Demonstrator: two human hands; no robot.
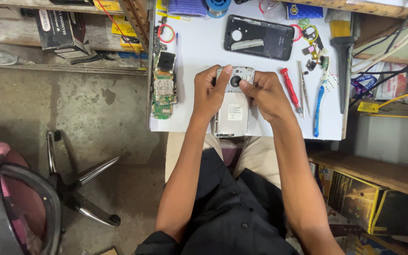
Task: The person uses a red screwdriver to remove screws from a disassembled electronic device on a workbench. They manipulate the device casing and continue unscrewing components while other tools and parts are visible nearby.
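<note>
Holding an opened phone (233, 106) flat near the front edge of the white desk (199, 52), both hands have a grip clamped on its top end: left hand (208, 94) on the left side with the thumb across, right hand (266, 96) with its thumb by the round camera hole. The phone's bottom pokes just past the desk edge. Open room lies above it, up to the black back cover (259, 37). A red screwdriver (290, 87), tweezers (301, 89) and a blue toothbrush (319, 101) crowd the right, circuit boards (164, 87) the left. Fingers under the phone are hidden.
</note>
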